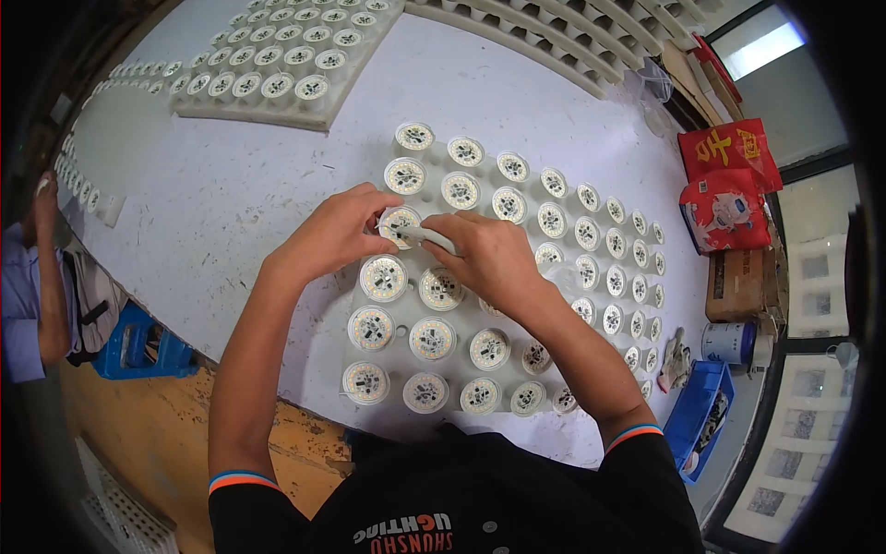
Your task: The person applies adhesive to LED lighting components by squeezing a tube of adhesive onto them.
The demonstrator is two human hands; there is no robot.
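Observation:
Many LED bulbs without covers stand upright in rows in a pale foam tray (415, 365), their round boards of small LEDs facing up. My left hand (337, 229) has its thumb and fingertips around the rim of one LED bulb (399, 222) at the tray's left side. Wrapped around a white curved tool, my right hand (494, 258) points its tip down at that bulb's board. The tool's exact kind is not clear, and the palm covers part of its white body (436, 240). My right forearm hides some bulbs behind it.
Another filled bulb tray (249, 115) lies at the back left, and foam trays with holes (526, 46) at the back right. Red bags (724, 208), a paint can (729, 342) and a blue bin (694, 420) line the right side. Another person's arm (51, 268) is at far left.

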